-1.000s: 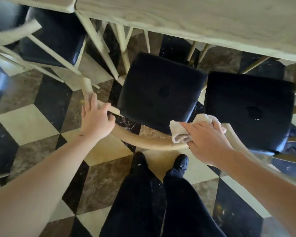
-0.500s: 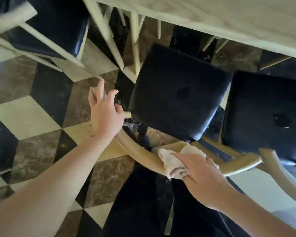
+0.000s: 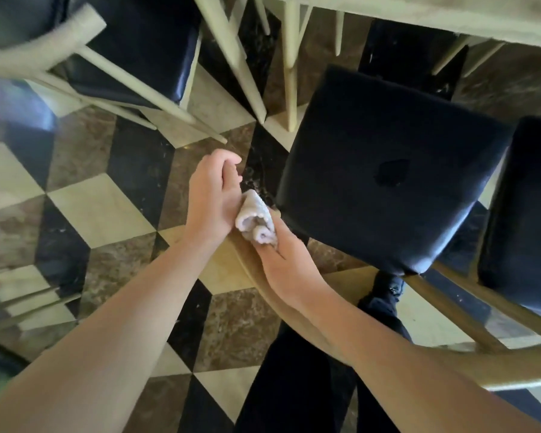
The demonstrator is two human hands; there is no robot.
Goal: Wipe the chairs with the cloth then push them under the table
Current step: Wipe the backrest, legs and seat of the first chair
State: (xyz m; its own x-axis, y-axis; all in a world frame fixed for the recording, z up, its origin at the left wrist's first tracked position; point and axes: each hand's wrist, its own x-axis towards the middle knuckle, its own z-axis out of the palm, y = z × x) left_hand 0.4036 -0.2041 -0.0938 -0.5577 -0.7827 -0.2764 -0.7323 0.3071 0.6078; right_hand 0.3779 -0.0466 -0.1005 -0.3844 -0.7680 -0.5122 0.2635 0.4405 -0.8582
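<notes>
The wiping step is judged in hand: the cloth (image 3: 256, 220) is pinched in the right hand (image 3: 286, 267) grip against the chair (image 3: 384, 170) backrest. The left hand (image 3: 211, 198), just beside that grip, is loosely curled around the rail. Pushing under the worktop (image 3: 450, 14) comes next.

The chair seat (image 3: 388, 170) is looking like smooth, shiny black leather, and its back rail (image 3: 253, 267) is showing plain, smooth wood. The cloth (image 3: 256, 218) is looking soft and fuzzy. The floor (image 3: 100, 207) is gleaming like polished stone.
</notes>
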